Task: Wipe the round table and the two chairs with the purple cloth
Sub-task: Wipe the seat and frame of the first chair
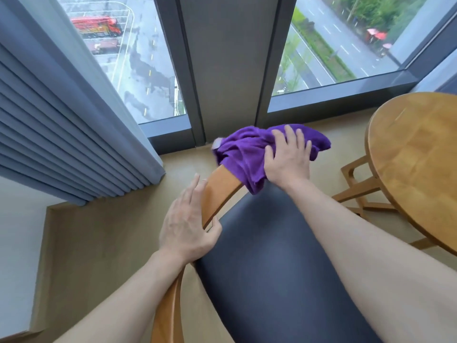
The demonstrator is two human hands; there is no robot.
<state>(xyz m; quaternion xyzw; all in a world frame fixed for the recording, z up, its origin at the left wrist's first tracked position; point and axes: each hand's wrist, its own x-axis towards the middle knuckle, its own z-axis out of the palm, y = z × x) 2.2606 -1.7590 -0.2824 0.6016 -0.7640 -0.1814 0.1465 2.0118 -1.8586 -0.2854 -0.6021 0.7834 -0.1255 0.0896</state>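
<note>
Right hand (288, 157) presses the bunched purple cloth (241, 154) onto the curved wooden chair rail (217, 194), fingers (289, 134) spread flat. Left hand (188, 226) steadies the rail, fingers relaxed. Recommended: follow the curve with even pressure, then wipe the dark padded seat (267, 256).

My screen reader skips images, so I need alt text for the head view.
A person's right hand presses a purple cloth onto the wooden frame of a dark-cushioned chair, while the left hand rests on the frame. A round wooden table stands right, by a window.
</note>
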